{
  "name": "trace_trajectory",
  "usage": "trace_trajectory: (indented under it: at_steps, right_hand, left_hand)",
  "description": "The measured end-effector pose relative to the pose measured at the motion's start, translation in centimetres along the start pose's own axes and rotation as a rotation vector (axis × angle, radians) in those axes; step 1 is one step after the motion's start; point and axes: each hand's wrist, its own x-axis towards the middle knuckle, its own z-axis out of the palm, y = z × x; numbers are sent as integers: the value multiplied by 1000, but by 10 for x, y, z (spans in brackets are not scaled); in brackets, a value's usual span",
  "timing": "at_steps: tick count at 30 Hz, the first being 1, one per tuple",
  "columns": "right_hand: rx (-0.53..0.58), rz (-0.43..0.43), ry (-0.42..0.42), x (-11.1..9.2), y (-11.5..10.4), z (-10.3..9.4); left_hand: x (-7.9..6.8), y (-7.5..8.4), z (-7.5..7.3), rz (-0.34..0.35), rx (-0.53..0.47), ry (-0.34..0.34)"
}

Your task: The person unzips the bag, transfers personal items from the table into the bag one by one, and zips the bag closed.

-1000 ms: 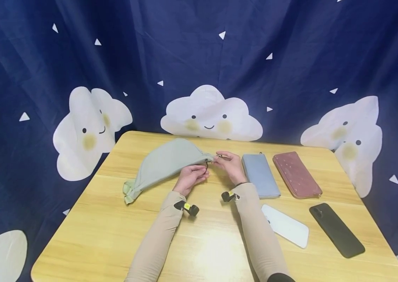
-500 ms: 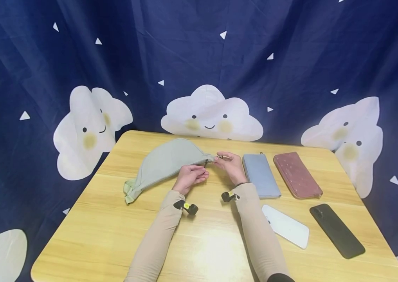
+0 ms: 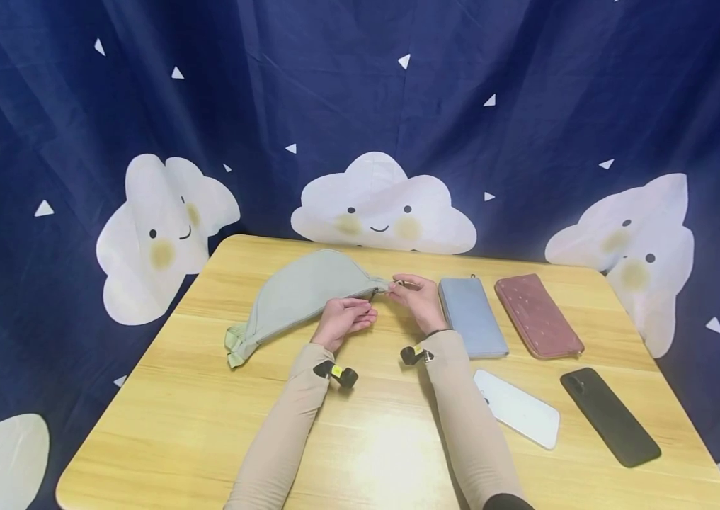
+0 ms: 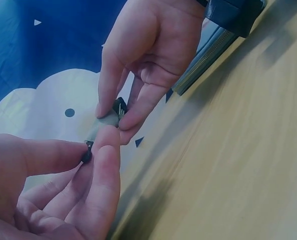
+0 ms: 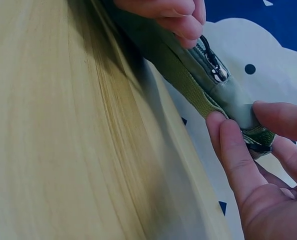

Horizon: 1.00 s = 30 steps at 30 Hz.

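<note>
A pale grey-green crescent-shaped waist bag (image 3: 309,287) lies near the table's far edge, its zipped side towards me. My left hand (image 3: 343,322) pinches the black cord pull of the zipper between thumb and fingers. The metal zipper slider (image 5: 219,74) sits close to the bag's right end in the right wrist view. My right hand (image 3: 419,303) pinches that right end, where the fabric meets the webbing strap (image 5: 188,90). A black piece (image 4: 120,106) shows between the right fingers in the left wrist view. Part of the zipper is hidden behind the left fingers.
On the wooden table (image 3: 194,425), right of my hands, lie a blue wallet (image 3: 473,319) and a dark red wallet (image 3: 538,316). Nearer to me are a white phone (image 3: 517,409) and a black phone (image 3: 610,418). A dark blue cloud-print curtain (image 3: 360,92) hangs behind.
Both hands and the bag stay nearly in place. The dark pull loop seen by the left fingertips a second ago is now mostly hidden.
</note>
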Motion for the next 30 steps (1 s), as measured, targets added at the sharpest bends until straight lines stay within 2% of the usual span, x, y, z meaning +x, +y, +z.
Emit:
trace_trajectory:
  at_steps: [11, 30]
  right_hand:
    - [24, -45, 49, 1, 0, -1]
    - [51, -57, 126, 2, 2, -8]
  left_hand:
    - [0, 1, -3, -4, 11, 2]
    - [0, 3, -2, -10, 25, -1]
